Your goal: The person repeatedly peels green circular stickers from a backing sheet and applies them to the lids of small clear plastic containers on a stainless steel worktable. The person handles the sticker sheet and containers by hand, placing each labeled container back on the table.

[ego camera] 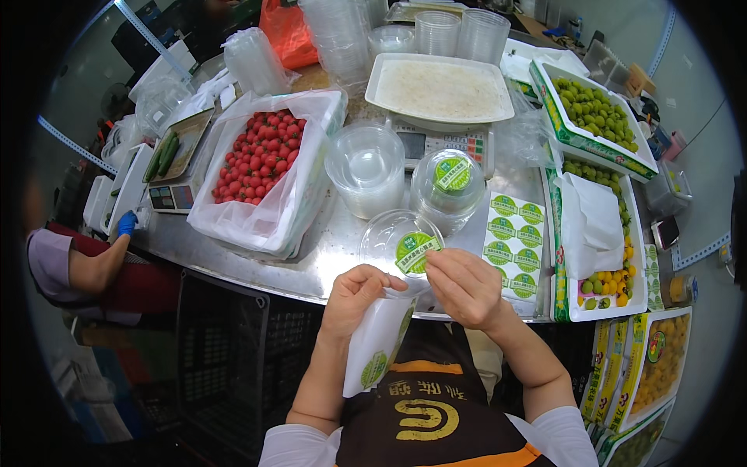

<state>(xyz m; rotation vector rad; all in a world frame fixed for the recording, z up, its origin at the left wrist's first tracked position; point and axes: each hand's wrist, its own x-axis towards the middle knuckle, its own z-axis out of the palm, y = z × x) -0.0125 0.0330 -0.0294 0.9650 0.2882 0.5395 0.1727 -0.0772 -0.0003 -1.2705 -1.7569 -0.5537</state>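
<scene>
My left hand (360, 295) grips the near rim of a clear round plastic lid (376, 239) together with a sheet of green round stickers (373, 344) that hangs down over my apron. Between its fingertips my right hand (464, 286) pinches the right edge of a green sticker (415, 252), which lies against the lid. Behind the lid stand a stack of clear plastic tubs (366, 169) and, to its right, a stack of clear lids with a green sticker on top (448, 181). Another sticker sheet (513, 245) lies flat on the metal table, right of my right hand.
A lined foam box of red cherry tomatoes (262, 154) stands left. Beyond the tubs, a white tray (440, 87) rests on a digital scale (446, 143). Boxes of green fruit (592, 111) line the right. At far left is a co-worker's blue-gloved hand (127, 223) near cucumbers (168, 153).
</scene>
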